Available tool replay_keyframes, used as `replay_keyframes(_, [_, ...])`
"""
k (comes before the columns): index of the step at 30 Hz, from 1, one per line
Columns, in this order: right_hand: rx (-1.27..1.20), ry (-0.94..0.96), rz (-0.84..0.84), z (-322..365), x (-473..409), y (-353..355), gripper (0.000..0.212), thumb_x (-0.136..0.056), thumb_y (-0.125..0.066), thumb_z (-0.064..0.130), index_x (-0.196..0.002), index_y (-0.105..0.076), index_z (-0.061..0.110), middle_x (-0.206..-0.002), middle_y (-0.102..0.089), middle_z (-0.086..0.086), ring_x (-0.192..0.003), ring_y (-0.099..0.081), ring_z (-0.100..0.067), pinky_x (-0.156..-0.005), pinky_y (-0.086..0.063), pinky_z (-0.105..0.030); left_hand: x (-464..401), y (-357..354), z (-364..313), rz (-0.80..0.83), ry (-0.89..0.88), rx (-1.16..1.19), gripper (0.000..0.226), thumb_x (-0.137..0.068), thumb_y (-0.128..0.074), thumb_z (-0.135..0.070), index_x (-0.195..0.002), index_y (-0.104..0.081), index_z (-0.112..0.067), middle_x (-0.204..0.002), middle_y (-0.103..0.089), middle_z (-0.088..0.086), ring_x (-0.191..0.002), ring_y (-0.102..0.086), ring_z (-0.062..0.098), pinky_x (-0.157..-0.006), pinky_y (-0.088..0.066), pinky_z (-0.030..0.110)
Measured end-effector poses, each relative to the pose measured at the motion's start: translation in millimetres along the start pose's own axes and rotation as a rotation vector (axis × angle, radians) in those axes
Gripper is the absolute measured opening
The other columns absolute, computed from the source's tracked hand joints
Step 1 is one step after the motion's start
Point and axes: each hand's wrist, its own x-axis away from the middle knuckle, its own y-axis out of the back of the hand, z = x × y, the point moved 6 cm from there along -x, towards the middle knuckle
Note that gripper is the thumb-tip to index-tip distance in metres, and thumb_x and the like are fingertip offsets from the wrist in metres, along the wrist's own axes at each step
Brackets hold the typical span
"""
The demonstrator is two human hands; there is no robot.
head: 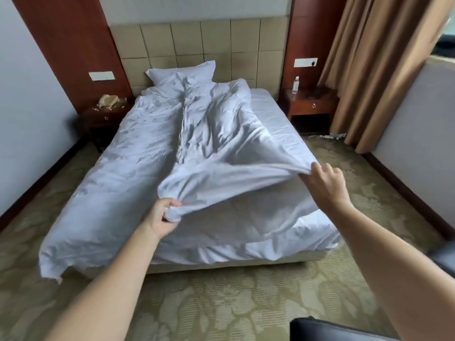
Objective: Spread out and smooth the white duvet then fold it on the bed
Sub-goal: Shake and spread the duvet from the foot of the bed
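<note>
This is a hotel bedroom. A bed [261,232] fills the middle of the frame, backed by a padded, tile-patterned headboard [197,43] set between dark wood wall panels [66,40]. Matching wooden nightstands [311,104] flank it at left and right, each below a white switch plate [305,62]. A small water bottle [296,84] stands on the right one and a beige telephone [107,100] sits on the left. Heavy tan curtains [374,57] hang at the upper right, and patterned green carpet [221,299] covers the floor.
</note>
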Motion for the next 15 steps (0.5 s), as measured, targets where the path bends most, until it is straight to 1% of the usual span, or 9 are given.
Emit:
replay_keyframes(2, [-0.009, -0.039, 0.206, 13, 22, -16, 0.022, -0.065, -0.069, 0.004, -0.082, -0.07, 0.018, -0.073, -0.059, -0.01, -0.057, -0.059, -0.029, -0.049, -0.035, -0.03, 0, -1, 17, -0.023, -0.009, -0.167, 0.01, -0.061, -0.05, 0.004, -0.059, -0.05, -0.006, -0.043, -0.05, 0.003, -0.034, -0.049, 0.012, -0.034, -0.032, 0.012])
replay_keyframes(3, [-0.004, -0.001, 0.415, 30, 49, -37, 0.029, -0.069, -0.073, 0.009, -0.095, -0.071, 0.022, -0.081, -0.063, -0.007, -0.066, -0.063, -0.029, -0.054, -0.04, -0.031, 4, 8, 43, -0.067, 0.073, -0.27, 0.007, -0.063, -0.054, 0.003, -0.063, -0.052, -0.003, -0.049, -0.05, 0.007, -0.04, -0.05, 0.016, -0.039, -0.033, 0.015])
replay_keyframes(4, [-0.021, 0.05, 0.644, 50, 82, -55, 0.032, -0.076, -0.069, 0.012, -0.106, -0.068, 0.025, -0.093, -0.064, -0.003, -0.079, -0.066, -0.027, -0.062, -0.047, -0.032, 8, 23, 71, -0.141, 0.151, -0.362, 0.005, -0.067, -0.057, 0.002, -0.069, -0.052, 0.0, -0.058, -0.047, 0.011, -0.05, -0.048, 0.02, -0.047, -0.035, 0.02])
replay_keyframes(6, [-0.061, 0.135, 0.835, 76, 126, -79, 0.031, -0.087, -0.056, 0.009, -0.114, -0.064, 0.022, -0.109, -0.061, -0.001, -0.099, -0.063, -0.026, -0.079, -0.049, -0.036, 20, 39, 100, -0.202, 0.23, -0.423, 0.011, -0.079, -0.053, 0.007, -0.073, -0.046, 0.001, -0.066, -0.043, 0.011, -0.058, -0.044, 0.021, -0.055, -0.037, 0.023])
replay_keyframes(8, [-0.101, 0.135, 0.663, 76, 100, -63, 0.021, -0.077, -0.064, 0.003, -0.091, -0.071, 0.016, -0.093, -0.063, -0.006, -0.082, -0.064, -0.03, -0.068, -0.051, -0.037, 22, 32, 66, -0.213, 0.062, -0.481, 0.017, -0.075, -0.059, 0.01, -0.071, -0.047, -0.002, -0.058, -0.047, 0.007, -0.051, -0.048, 0.019, -0.043, -0.038, 0.018])
replay_keyframes(10, [-0.139, 0.06, 0.111, 45, 51, -26, 0.012, -0.064, -0.063, 0.0, -0.06, -0.066, 0.011, -0.068, -0.056, -0.011, -0.054, -0.056, -0.031, -0.047, -0.046, -0.033, 20, 12, 2, -0.189, -0.182, -0.375, 0.023, -0.053, -0.076, -0.005, -0.068, -0.059, -0.002, -0.06, -0.051, 0.007, -0.052, -0.049, 0.02, -0.042, -0.037, 0.02])
replay_keyframes(11, [-0.148, -0.027, -0.065, 23, 35, -7, 0.015, -0.065, -0.054, 0.002, -0.058, -0.064, 0.009, -0.066, -0.053, -0.013, -0.051, -0.052, -0.031, -0.044, -0.041, -0.031, 22, 3, -20, -0.126, -0.256, -0.225, 0.017, -0.051, -0.077, -0.008, -0.061, -0.064, -0.004, -0.058, -0.054, 0.007, -0.05, -0.052, 0.021, -0.043, -0.04, 0.021])
replay_keyframes(13, [-0.161, -0.177, -0.12, 5, 38, 2, 0.024, -0.066, -0.042, 0.002, -0.063, -0.065, 0.006, -0.069, -0.054, -0.018, -0.053, -0.052, -0.033, -0.044, -0.036, -0.03, 15, 3, -18, -0.022, -0.267, -0.035, 0.034, -0.08, -0.053, 0.001, -0.049, -0.066, -0.006, -0.048, -0.06, 0.004, -0.041, -0.058, 0.013, -0.039, -0.045, 0.017])
replay_keyframes(15, [-0.191, -0.185, 0.1, 26, 72, -17, 0.02, -0.066, -0.054, -0.006, -0.072, -0.069, 0.006, -0.08, -0.056, -0.019, -0.062, -0.055, -0.035, -0.042, -0.045, -0.032, 12, 24, 48, -0.034, -0.002, -0.194, 0.028, -0.086, -0.043, 0.007, -0.067, -0.061, -0.002, -0.047, -0.059, 0.006, -0.037, -0.054, 0.011, -0.035, -0.042, 0.015])
